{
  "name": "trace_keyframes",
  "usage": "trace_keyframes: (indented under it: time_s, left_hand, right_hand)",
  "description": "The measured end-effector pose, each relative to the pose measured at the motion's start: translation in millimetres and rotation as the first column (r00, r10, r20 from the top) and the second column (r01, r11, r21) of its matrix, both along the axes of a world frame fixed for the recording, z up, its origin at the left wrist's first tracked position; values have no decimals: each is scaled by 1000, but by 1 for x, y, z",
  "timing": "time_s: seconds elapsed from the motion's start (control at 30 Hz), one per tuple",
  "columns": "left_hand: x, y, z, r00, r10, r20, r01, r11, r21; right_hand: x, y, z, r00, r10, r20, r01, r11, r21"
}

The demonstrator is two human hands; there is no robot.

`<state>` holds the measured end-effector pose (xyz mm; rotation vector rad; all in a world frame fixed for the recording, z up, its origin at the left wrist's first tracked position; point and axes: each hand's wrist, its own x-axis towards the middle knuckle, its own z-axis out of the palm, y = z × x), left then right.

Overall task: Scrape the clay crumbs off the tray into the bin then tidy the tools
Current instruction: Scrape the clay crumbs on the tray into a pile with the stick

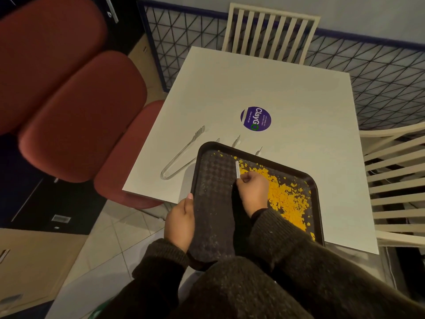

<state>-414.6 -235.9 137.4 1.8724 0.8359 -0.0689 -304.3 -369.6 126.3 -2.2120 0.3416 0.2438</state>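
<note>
Most crumbs (285,194) (yellow) lie right of fingers (247,178).

White square desk (287,88), matte top. Landmark: round purple "ClayGo" sticker (255,118), stuck flat near the desk centre. Clear plastic tongs (181,155) lie on the desk nearer than the sticker and to its left, closed end toward the near edge. Black textured plastic tray (213,203) sits nearer than the sticker, overhanging the desk's near edge. Three thin metal tool tips (236,141) show at the tray's far rim, between tray and sticker; their remaining length is hidden.
</note>
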Motion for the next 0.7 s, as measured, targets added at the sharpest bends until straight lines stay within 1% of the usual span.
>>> trace_keyframes:
  time_s: [0.07, 0.13, 0.23, 0.3, 0.4, 0.5, 0.7]
  left_hand:
    - [1, -1, 1, 1000, -1, -2, 1, 1000, 6]
    - [2, -1, 2, 1000, -3, 4, 2, 1000, 13]
    - [1, -2, 2, 1000, -4, 19, 4, 1000, 7]
    - [1, -3, 4, 1000, -12, 28, 11, 1000, 7]
    - [1, -4, 5, 999, -22, 30, 20, 999, 49]
    - [2, -4, 3, 999, -23, 29, 22, 998, 51]
    - [4, -4, 0, 1000, -16, 21, 15, 999, 38]
  right_hand:
    - [-3, -2, 4, 1000, -3, 17, 2, 999, 38]
    - [-5, 10, 11, 996, 67, 64, -72, 995, 73]
    - [-8, 38, 18, 965, 237, 115, -241, 970, 25]
    - [-6, 51, 20, 951, 276, 141, -277, 961, -12]
    - [6, 55, 20, 968, 206, 147, -213, 977, 33]
    - [18, 51, 16, 993, 76, 94, -84, 993, 82]
    - [25, 16, 3, 994, -108, -20, 109, 992, 67]
